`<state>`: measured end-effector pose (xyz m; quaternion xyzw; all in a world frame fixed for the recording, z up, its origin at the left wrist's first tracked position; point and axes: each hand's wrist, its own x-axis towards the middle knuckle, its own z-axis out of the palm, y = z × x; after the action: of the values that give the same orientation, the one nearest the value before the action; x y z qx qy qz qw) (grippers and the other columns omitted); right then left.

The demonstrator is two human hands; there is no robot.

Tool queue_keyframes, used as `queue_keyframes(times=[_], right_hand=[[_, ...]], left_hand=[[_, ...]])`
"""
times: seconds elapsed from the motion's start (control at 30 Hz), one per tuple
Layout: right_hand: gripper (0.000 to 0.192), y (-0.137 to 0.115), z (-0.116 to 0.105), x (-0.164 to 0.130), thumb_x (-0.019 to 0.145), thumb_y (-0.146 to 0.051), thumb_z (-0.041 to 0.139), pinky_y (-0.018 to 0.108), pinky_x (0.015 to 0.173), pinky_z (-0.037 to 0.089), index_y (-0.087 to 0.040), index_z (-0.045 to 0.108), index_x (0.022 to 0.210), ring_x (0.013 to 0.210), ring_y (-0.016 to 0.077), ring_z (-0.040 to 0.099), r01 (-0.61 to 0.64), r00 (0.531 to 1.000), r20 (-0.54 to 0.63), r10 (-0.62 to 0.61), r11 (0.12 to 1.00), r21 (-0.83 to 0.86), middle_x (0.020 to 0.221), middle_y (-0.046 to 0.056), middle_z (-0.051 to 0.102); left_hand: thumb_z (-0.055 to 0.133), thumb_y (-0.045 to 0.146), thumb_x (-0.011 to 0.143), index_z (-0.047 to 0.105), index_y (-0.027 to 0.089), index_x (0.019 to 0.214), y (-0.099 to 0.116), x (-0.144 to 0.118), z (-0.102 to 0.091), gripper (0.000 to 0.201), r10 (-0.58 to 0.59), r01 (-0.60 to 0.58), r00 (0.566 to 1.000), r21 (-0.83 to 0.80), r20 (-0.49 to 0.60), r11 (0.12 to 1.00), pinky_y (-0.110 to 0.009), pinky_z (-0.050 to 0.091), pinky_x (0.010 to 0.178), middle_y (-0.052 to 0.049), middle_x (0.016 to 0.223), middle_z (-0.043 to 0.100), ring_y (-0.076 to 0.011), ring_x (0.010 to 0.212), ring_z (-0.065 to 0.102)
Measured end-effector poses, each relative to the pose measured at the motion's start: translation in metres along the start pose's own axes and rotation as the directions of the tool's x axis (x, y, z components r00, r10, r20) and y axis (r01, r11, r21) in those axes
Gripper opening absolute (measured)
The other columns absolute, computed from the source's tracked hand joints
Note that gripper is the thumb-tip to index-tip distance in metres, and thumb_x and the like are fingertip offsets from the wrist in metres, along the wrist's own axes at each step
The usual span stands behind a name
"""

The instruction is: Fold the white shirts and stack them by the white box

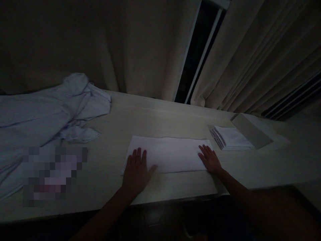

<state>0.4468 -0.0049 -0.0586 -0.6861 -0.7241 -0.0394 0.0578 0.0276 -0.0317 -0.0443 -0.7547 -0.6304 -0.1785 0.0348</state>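
White cloth (168,154), folded into a long band, is being pressed flat on the pale wooden table (155,117) in the head view. The left hand (136,170) is being laid open, fingers spread, on its near left corner; the right hand (210,159) is being laid flat on the opposite end, nothing gripped. Beyond the right hand, a stack of folded cloths (230,137) is lying. Even palm pressure outward from the middle would likely be keeping the edges aligned.
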Motion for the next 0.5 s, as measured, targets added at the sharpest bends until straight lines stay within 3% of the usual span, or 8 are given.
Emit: queue_keyframes(times=[0.17,0.33,0.5], right_hand=[[0.058,-0.001,-0.001,0.000,0.099,-0.057,0.020,0.053,0.114,0.023,-0.034,0.025,0.151,0.146,0.0238,0.017,0.002,1.000,-0.004,-0.002,1.000,0.008,0.158,0.001,0.024],[0.058,-0.004,-0.001,-0.002,0.099,-0.058,0.019,0.053,0.115,0.022,-0.034,0.024,0.152,0.146,0.0234,0.018,-0.014,1.000,0.003,0.014,1.000,0.013,0.159,0.001,0.024],[0.059,-0.001,-0.004,-0.001,0.099,-0.056,0.018,0.055,0.113,0.022,-0.032,0.020,0.153,0.146,0.0248,0.017,0.000,0.999,0.046,0.003,0.998,-0.067,0.159,0.003,0.021]], left_hand=[[0.030,0.068,0.087,0.027,-0.002,0.146,-0.030,-0.007,0.000,0.091,-0.054,0.054,0.998,0.005,0.026,0.999,-0.048,0.021,0.117,-0.026,0.154,0.025,-0.0340,0.147,0.016],[0.028,0.066,0.088,0.027,0.002,0.147,-0.028,-0.005,-0.001,0.088,-0.086,0.085,0.996,0.048,0.014,0.995,-0.052,0.014,0.118,-0.023,0.155,0.026,-0.0344,0.146,0.017],[0.029,0.062,0.089,0.029,-0.005,0.144,-0.018,-0.015,-0.010,0.087,-0.063,0.062,0.998,0.080,0.003,0.995,-0.052,0.009,0.119,-0.028,0.154,0.025,-0.0365,0.146,0.015]])
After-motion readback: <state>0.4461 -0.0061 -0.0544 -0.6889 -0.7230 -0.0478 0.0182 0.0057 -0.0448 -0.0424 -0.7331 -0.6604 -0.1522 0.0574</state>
